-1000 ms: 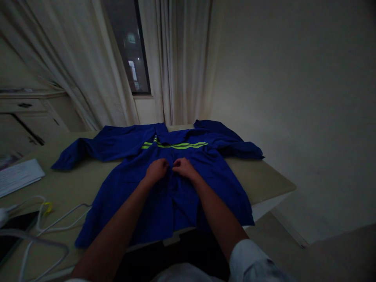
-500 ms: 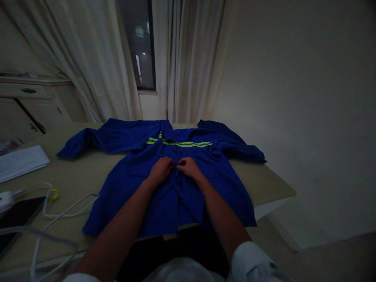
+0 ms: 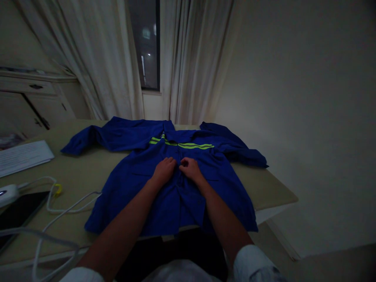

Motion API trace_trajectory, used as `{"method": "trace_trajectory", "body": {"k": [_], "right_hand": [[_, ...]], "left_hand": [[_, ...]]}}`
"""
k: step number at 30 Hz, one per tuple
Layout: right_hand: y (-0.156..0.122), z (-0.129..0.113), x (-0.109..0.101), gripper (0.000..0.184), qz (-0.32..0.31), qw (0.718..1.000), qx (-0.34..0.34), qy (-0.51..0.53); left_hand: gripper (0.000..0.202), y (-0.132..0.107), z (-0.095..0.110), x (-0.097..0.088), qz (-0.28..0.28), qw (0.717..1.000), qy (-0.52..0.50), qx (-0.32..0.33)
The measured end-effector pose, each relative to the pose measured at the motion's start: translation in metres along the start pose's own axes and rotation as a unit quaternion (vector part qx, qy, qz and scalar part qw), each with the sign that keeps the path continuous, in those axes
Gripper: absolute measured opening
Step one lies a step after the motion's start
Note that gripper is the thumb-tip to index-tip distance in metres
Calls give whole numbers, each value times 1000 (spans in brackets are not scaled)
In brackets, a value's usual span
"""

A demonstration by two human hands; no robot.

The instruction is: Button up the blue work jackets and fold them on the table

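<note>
A blue work jacket with yellow-green stripes across its chest lies spread on the table, sleeves out to both sides. At the middle of its front opening, below the stripes, my left hand has its fingers closed on the edge of the cloth. Close beside it, my right hand pinches the other side of the opening with thumb and forefinger. Any button between the fingertips is too small and dark to make out. Below the hands, the lower front edge of the jacket is folded partly aside.
On the left of the table lie papers, a dark phone, a white device and a looping white cable. Curtains and a window are behind; a wall stands to the right.
My hands stay at the jacket's front opening, with the fingertips slightly farther apart. The whole view has shifted a little, so things appear slightly more to the right.
</note>
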State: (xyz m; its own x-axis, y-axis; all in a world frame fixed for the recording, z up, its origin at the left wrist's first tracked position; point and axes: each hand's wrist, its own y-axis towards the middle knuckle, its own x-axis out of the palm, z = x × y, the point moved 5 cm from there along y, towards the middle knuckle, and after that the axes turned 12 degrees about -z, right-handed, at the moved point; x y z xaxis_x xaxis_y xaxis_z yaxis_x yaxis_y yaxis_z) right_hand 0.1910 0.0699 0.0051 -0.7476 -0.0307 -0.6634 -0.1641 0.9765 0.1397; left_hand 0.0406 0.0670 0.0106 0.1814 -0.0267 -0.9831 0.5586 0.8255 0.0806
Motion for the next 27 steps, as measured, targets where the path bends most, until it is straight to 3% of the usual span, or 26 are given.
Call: {"method": "trace_trajectory", "body": {"k": [5,9,15,22,27], "right_hand": [[-3,-1,-2,10,39,999,19,-32],[-3,-4,2,15,14,1000,-9,-27],[-3,-3,0,16,37,999,-27,9],[1,5,8,17,-18,999,0,30],[-2,2,7,15,15,1000,0,6]], "left_hand": [[24,-3,1,-10,31,999,-1,9],[24,-5,7,-14,35,999,11,39],[24,-3,5,-8,12,1000,4,26],[19,-2,0,-3,16,999,-29,-3],[20,-1,3,-2,20,999,-27,7]]}}
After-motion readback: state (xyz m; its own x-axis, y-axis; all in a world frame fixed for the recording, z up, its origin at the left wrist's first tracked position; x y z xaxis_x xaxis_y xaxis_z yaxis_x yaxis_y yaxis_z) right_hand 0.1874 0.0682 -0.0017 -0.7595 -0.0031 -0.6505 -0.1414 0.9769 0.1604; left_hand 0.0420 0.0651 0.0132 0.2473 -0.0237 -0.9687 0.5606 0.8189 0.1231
